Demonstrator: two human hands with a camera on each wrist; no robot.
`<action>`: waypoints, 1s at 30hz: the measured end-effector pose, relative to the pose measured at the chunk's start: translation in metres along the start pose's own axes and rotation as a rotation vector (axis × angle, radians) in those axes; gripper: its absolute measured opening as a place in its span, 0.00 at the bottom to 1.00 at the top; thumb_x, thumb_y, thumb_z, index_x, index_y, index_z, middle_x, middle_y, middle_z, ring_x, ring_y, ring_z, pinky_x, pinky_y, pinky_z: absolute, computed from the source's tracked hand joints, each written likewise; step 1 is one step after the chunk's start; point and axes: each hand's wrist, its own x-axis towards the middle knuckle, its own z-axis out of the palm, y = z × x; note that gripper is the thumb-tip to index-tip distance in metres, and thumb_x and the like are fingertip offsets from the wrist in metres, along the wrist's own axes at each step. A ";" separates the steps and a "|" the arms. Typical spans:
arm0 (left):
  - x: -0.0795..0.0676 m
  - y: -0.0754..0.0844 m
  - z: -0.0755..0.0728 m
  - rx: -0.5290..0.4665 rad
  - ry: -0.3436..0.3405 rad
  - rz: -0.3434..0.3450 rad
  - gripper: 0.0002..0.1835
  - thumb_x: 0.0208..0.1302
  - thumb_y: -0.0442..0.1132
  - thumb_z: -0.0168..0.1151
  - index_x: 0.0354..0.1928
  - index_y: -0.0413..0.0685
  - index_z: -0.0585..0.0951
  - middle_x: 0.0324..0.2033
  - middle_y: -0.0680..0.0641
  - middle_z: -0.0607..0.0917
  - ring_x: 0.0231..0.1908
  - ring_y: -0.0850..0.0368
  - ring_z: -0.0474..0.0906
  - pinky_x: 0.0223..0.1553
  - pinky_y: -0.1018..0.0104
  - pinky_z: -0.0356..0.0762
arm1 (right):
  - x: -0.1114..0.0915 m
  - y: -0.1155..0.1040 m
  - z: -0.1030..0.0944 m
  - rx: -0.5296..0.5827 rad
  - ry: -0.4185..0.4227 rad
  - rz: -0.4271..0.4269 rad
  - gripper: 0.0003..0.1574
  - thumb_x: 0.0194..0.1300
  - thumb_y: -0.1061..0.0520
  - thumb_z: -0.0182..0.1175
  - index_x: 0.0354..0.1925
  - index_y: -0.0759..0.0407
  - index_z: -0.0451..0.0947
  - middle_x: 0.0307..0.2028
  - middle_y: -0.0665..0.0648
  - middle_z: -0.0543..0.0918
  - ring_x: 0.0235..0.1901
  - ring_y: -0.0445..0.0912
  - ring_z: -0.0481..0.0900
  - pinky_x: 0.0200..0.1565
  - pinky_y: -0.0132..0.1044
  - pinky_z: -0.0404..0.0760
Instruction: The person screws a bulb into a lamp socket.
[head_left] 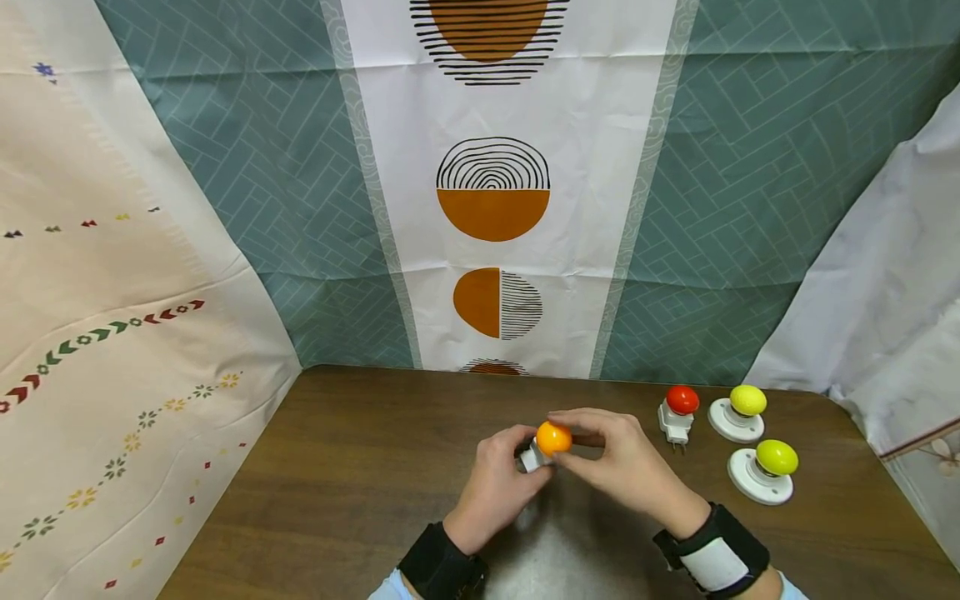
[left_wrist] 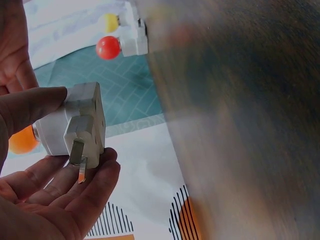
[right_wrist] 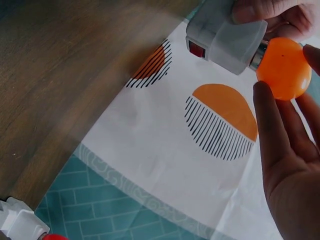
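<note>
My left hand (head_left: 495, 477) grips a white plug-in lamp socket (left_wrist: 55, 132) between thumb and fingers. Its flat metal prongs (left_wrist: 77, 151) face the left wrist camera, and a small red switch (right_wrist: 196, 49) shows on its side in the right wrist view. An orange light bulb (head_left: 553, 438) sits at the socket's mouth, a strip of its metal base (right_wrist: 258, 56) still visible. With thumb and fingertips, my right hand (head_left: 630, 462) pinches this bulb's round glass. Both hands hold the pieces above the brown table, bulb tilted up to the right in the head view.
At the table's right stands another white plug-in socket (head_left: 676, 423) with a red bulb (head_left: 682, 399). Beside it are two round white lamp bases (head_left: 759, 482) carrying yellow and yellow-green bulbs (head_left: 777, 457). Patterned cloth (head_left: 300, 208) hangs along the table's (head_left: 360, 467) back edge.
</note>
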 end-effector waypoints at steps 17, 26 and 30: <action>0.002 0.002 -0.002 0.042 0.005 0.024 0.18 0.51 0.44 0.69 0.46 0.54 0.78 0.38 0.60 0.79 0.33 0.66 0.74 0.34 0.70 0.74 | 0.002 -0.001 -0.001 -0.011 -0.049 0.015 0.34 0.51 0.56 0.70 0.57 0.44 0.72 0.58 0.43 0.71 0.53 0.41 0.72 0.47 0.37 0.73; 0.001 0.002 -0.002 0.041 0.001 0.034 0.19 0.51 0.43 0.69 0.46 0.55 0.78 0.37 0.61 0.79 0.32 0.66 0.74 0.33 0.72 0.73 | 0.002 -0.001 -0.003 0.027 -0.141 -0.003 0.34 0.53 0.63 0.66 0.59 0.48 0.72 0.57 0.46 0.72 0.53 0.42 0.72 0.48 0.37 0.73; 0.000 0.001 -0.002 0.033 0.000 0.026 0.18 0.51 0.43 0.69 0.46 0.56 0.78 0.37 0.61 0.79 0.32 0.66 0.74 0.33 0.71 0.73 | 0.002 0.000 -0.001 0.036 -0.102 0.012 0.31 0.54 0.60 0.67 0.56 0.48 0.74 0.54 0.46 0.74 0.50 0.42 0.74 0.45 0.36 0.74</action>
